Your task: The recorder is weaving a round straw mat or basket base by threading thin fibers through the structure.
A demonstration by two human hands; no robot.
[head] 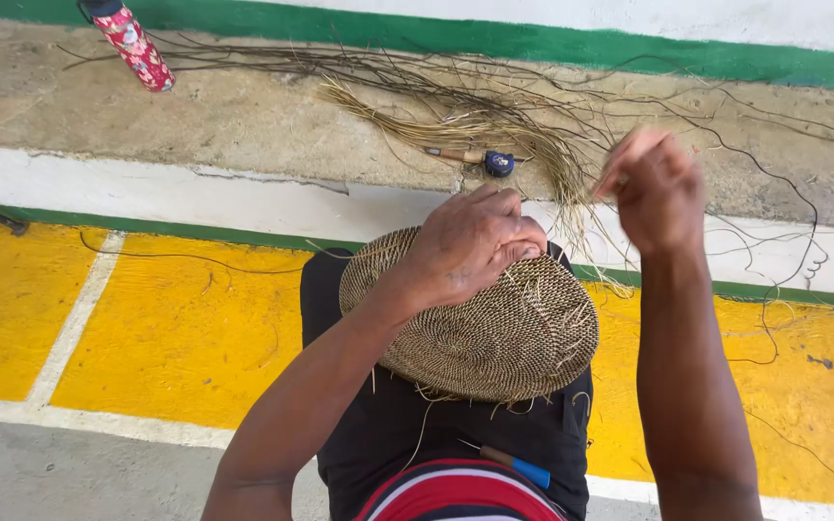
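Note:
A round woven disc of tan fibre [494,333] rests on my lap, over black cloth [407,425]. My left hand [470,241] grips the disc's far rim, fingers curled. My right hand [653,183] is raised to the right of it, fingers pinched on a thin straw strand [586,227] that runs down toward the rim. Loose fibre ends stick out around the disc's edge.
A bundle of dry straw and dark twigs [475,111] lies on the concrete step ahead, with a small blue-headed tool [485,159] in it. A red floral bottle [132,43] stands far left. A blue-tipped tool [514,466] lies on my lap. The floor is painted yellow [147,328].

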